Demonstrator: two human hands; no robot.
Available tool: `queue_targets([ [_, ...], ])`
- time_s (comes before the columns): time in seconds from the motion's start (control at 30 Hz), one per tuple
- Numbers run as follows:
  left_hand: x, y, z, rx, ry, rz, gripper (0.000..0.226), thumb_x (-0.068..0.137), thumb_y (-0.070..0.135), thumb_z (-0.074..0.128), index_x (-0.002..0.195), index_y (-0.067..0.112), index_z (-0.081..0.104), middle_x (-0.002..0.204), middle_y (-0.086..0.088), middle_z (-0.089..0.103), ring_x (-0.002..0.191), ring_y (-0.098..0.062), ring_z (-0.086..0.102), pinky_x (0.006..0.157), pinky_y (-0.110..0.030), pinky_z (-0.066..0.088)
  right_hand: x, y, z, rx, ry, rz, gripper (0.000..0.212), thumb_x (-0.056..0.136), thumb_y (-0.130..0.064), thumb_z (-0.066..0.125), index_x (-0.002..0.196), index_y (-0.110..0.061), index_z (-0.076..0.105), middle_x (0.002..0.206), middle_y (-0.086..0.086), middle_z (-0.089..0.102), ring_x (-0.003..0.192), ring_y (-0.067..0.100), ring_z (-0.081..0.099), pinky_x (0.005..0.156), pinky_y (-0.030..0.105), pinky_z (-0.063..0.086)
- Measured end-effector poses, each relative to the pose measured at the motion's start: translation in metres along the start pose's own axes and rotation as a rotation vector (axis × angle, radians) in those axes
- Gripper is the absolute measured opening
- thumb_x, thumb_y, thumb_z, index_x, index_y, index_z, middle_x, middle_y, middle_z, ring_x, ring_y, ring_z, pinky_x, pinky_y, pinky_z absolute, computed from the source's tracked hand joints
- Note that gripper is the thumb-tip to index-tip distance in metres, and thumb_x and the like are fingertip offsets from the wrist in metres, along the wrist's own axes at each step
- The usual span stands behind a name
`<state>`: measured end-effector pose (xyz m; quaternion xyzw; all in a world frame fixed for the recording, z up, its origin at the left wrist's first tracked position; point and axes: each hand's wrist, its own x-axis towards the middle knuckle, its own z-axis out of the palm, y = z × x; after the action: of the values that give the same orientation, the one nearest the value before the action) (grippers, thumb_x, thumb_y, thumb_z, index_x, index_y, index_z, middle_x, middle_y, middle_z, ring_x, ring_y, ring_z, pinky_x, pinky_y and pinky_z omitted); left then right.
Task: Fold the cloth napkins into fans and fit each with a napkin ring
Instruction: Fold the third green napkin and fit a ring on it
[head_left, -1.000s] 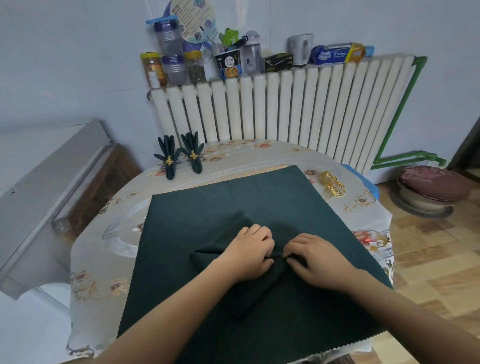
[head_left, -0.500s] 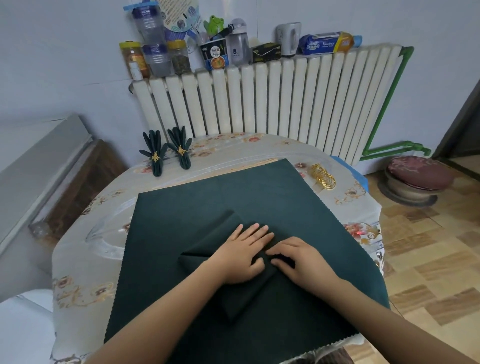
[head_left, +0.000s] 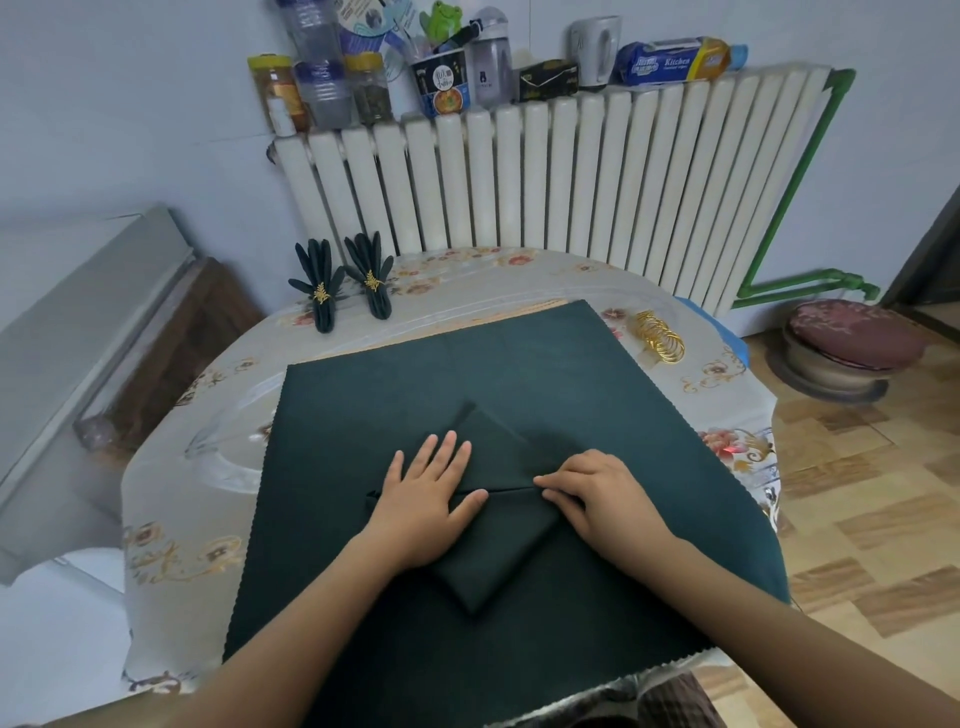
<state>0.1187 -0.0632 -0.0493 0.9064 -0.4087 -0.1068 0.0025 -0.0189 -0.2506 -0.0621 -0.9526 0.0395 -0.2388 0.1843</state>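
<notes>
— Dark green cloth covers most of the table (head_left: 171, 499), a big flat sheet (head_left: 597, 395) reaching from near the far edge down to the near edge. What's on top of it?

— One folded napkin (head_left: 498, 551) of the same green, lying toward the near side of the table, a crease running across its middle. The left hand (head_left: 423, 499) lies flat on its left part, fingers straight and spread, pressing down. The right hand (head_left: 597, 493) sits at the right end of the crease, fingers bent, tips pinching the fold.

— Are the hands touching?

— No, a short stretch of crease shows between them.

— And the rings?

— A pile of gold napkin rings (head_left: 660, 338) lies near the far right edge, just beside the sheet's corner. At the far left edge stand two finished fan napkins (head_left: 340, 283), side by side, each cinched by a gold ring.

— Behind the table?

— A white radiator (head_left: 571, 171) against the wall, with jars, bottles and a cup noodle tub along its top
</notes>
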Motion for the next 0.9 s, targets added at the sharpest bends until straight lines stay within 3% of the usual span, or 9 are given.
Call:
queue_targets([
  [0.07,0.003,-0.003,0.001,-0.002,0.068,0.049,0.073,0.091,0.066,0.005,0.152,0.026,0.004,0.158,0.009,-0.006,0.145,-0.009,-0.012,0.117,-0.041,-0.013,0.003,-0.002,0.003,0.006,0.041,0.016,0.013,0.077,-0.017,0.071,0.088,-0.021,0.076,0.071,-0.006,0.062,0.066,0.019,0.058,0.065,0.031,0.050],
  [0.13,0.001,-0.004,-0.001,-0.018,0.254,0.186,0.083,0.089,0.067,0.003,0.144,0.016,0.038,0.154,0.002,0.027,0.144,-0.013,0.019,0.118,-0.037,-0.004,0.004,-0.003,0.007,0.027,0.057,0.017,0.021,0.073,-0.007,0.075,0.088,-0.021,0.076,0.071,-0.005,0.061,0.066,0.019,0.058,0.066,0.033,0.049],
  [0.2,-0.002,-0.011,0.003,-0.131,0.406,0.344,0.054,0.096,0.045,0.031,0.116,0.011,0.067,0.128,-0.004,0.061,0.122,-0.019,0.055,0.111,-0.036,0.029,0.003,-0.003,0.010,0.033,0.053,-0.039,0.028,0.073,0.000,0.072,0.092,-0.020,0.076,0.078,-0.003,0.064,0.072,0.020,0.059,0.072,0.030,0.047],
  [0.23,-0.006,-0.012,0.003,-0.196,0.446,0.379,0.042,0.093,0.035,0.039,0.108,0.012,0.071,0.118,-0.002,0.067,0.113,-0.019,0.061,0.101,-0.035,0.043,0.002,-0.003,0.010,0.030,0.045,-0.076,0.030,0.073,0.003,0.069,0.093,-0.019,0.075,0.081,-0.003,0.065,0.074,0.021,0.060,0.073,0.028,0.047],
  [0.3,-0.012,-0.015,0.003,-0.288,0.421,0.384,0.038,0.090,0.033,0.041,0.108,0.017,0.070,0.114,0.003,0.067,0.109,-0.012,0.060,0.093,-0.029,0.050,0.001,-0.004,0.009,0.006,0.016,-0.133,0.030,0.072,0.004,0.067,0.093,-0.015,0.076,0.082,-0.002,0.065,0.074,0.022,0.060,0.070,0.026,0.051],
  [0.43,-0.027,-0.031,-0.002,-0.332,0.213,0.366,0.056,0.087,0.053,0.030,0.135,0.029,0.050,0.139,0.018,0.045,0.133,0.005,0.032,0.110,-0.011,0.019,0.001,0.001,0.005,-0.077,-0.057,-0.189,0.032,0.072,-0.002,0.064,0.099,-0.015,0.075,0.084,-0.003,0.065,0.076,0.021,0.062,0.065,0.026,0.055],
  [0.57,-0.037,-0.041,0.002,-0.273,0.099,0.395,0.059,0.088,0.047,0.023,0.146,0.037,0.023,0.152,0.022,0.018,0.141,0.007,0.007,0.116,-0.018,0.002,-0.005,0.000,0.000,-0.108,-0.074,-0.212,0.036,0.076,-0.010,0.050,0.104,-0.015,0.073,0.090,-0.004,0.065,0.082,0.017,0.060,0.068,0.024,0.055],
  [0.73,-0.038,-0.036,0.002,-0.334,0.157,0.348,0.047,0.090,0.037,0.037,0.134,0.050,0.027,0.142,0.028,0.029,0.132,0.019,0.009,0.114,-0.016,0.008,-0.010,-0.004,-0.015,-0.054,-0.202,-0.207,0.037,0.081,-0.030,0.045,0.111,-0.024,0.065,0.104,-0.004,0.063,0.094,0.016,0.058,0.077,0.024,0.052],
  [0.9,-0.035,-0.036,0.001,-0.366,0.138,0.375,0.017,0.088,0.031,0.045,0.101,0.041,0.049,0.145,0.014,0.038,0.139,-0.005,0.027,0.114,-0.036,0.024,-0.010,0.000,-0.019,-0.075,-0.278,-0.242,0.025,0.085,-0.044,0.049,0.105,-0.032,0.057,0.110,-0.002,0.059,0.100,0.018,0.054,0.083,0.026,0.050],
])
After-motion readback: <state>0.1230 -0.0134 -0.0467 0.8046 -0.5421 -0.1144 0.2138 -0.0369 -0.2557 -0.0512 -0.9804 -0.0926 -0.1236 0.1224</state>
